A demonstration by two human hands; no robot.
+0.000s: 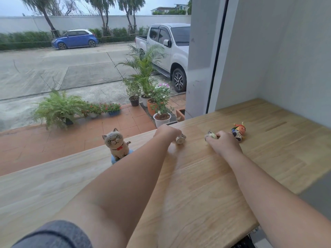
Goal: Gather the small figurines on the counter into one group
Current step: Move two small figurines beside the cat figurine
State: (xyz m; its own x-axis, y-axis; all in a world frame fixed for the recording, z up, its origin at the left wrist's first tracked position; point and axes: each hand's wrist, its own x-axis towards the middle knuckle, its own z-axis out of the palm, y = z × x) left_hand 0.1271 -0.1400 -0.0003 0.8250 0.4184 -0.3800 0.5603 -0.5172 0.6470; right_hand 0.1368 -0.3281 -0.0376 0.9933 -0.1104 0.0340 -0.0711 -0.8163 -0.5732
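A wooden counter [197,176] runs along a large window. My left hand [166,131] is closed around a small pale figurine [180,139] lying near the counter's far edge. To its right, my right hand [223,142] grips another small pale figurine [211,136], mostly hidden by my fingers. Just right of that hand stands a colourful figurine [238,131] in orange, red and blue. Further left, a larger grey cat figurine [116,144] with a red bow sits upright on a blue base at the far edge.
A white wall [286,59] bounds the counter on the right, meeting the window frame [217,54] in the far corner. The counter's near edge drops off at the lower right. Bare wood lies between my forearms and beyond the colourful figurine.
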